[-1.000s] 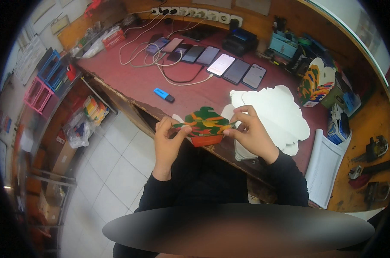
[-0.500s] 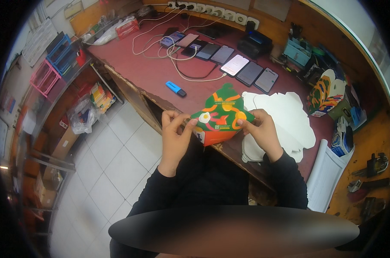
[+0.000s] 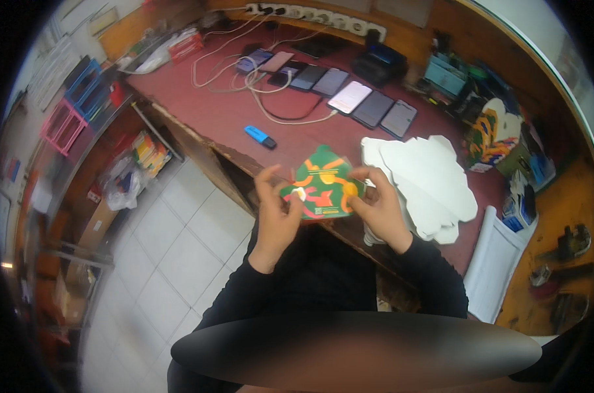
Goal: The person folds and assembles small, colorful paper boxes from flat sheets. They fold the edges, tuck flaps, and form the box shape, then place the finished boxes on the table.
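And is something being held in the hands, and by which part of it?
Yes, a green printed carton: the left hand holds it at its left edge, the right hand at its right edge.

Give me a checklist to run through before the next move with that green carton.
1. Green carton raised between left hand and right hand: ok.
2. Firm pinch by the fingers on both sides: cannot tell, the picture is blurred.
3. Carton's back and underside folded properly: cannot tell, hidden.
4. White cutouts squared into a neat pile: not ok, edges are uneven.
5. Blue marker apart from both hands: ok.
6. Phones apart from the carton: ok.
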`<state>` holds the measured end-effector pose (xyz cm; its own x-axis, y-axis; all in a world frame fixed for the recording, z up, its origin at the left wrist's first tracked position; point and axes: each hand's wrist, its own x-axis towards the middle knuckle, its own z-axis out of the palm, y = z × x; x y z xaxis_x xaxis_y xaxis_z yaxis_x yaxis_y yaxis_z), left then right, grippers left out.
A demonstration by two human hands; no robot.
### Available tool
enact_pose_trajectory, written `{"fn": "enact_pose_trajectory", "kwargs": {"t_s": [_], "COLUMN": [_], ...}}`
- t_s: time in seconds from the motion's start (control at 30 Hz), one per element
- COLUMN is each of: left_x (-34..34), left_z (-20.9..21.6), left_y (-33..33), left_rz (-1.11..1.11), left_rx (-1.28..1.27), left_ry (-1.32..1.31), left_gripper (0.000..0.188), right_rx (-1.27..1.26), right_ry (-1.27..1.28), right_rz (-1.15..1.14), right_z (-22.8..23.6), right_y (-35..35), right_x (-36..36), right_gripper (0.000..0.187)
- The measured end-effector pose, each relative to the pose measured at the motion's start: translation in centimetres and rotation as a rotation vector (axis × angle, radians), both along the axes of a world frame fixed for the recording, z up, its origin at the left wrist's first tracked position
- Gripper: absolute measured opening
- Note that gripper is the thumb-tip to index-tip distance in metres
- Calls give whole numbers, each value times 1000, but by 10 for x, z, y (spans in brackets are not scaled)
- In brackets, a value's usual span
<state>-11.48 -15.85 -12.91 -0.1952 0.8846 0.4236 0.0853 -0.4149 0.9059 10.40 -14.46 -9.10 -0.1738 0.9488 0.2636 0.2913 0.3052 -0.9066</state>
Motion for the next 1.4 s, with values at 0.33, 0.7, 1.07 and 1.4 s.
{"fn": "enact_pose_trajectory", "kwargs": {"t_s": [0.33,0.7,1.07,1.4], "left_x": [-17,-2,10,-30], "left_z": [8,7,7,95], "left_y": [6,-11,-24,25], "left_rz": [24,228,245,-251], "left_rx": [-67,254,282,-330], "left_ry": [-9,546,593,666], "left_gripper": [19,42,30,59], "right_rx": [-166,-265,-287,-254], "right_ry": [235,211,390,318], "right_rz": [360,181,261,363], "right_z": [23,12,3,13], "right_y": [-3,1,-4,-5], "right_x": [-3,-5,-5,-6], "right_gripper": [16,14,17,22]}}
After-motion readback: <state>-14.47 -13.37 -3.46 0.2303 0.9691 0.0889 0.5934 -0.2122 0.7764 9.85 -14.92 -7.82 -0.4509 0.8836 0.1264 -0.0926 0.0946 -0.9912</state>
